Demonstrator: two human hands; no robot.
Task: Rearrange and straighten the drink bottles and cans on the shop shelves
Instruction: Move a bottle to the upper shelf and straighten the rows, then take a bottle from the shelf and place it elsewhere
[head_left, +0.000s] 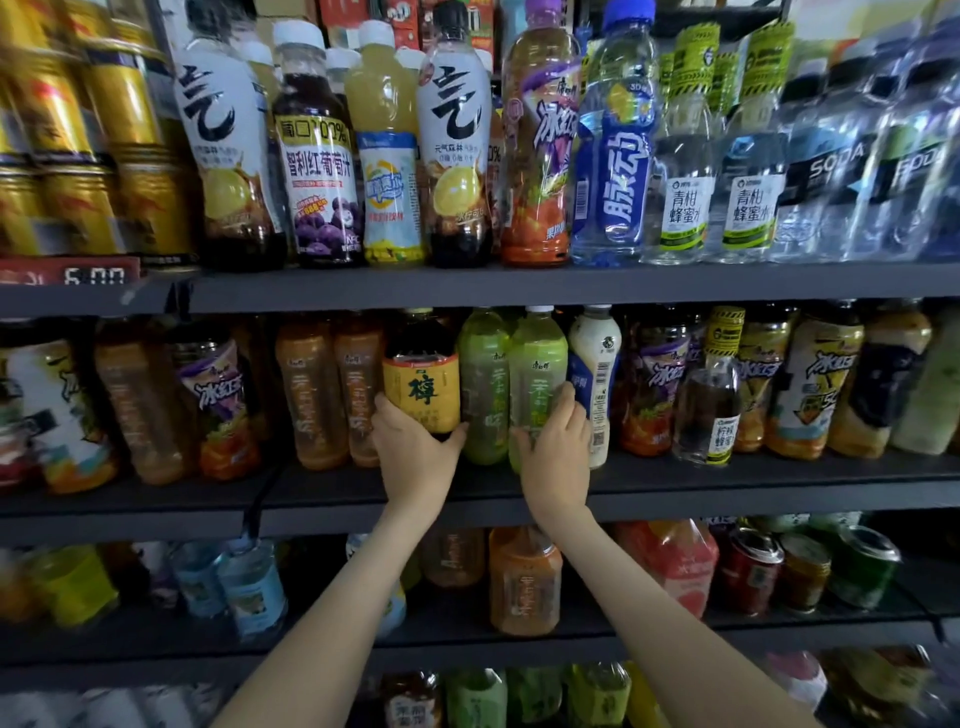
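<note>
Left hand grips the yellow-labelled bottle; right hand grips the green bottle touching the white bottle. Likely hazard: shifting either could topple tightly packed neighbours.

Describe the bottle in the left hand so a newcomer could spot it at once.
Find the second shelf down, near its centre, where the left hand grips a dark bottle. It stands between orange bottles on its left and two green bottles on its right. Only it wears a yellow label with one large dark character.
</note>
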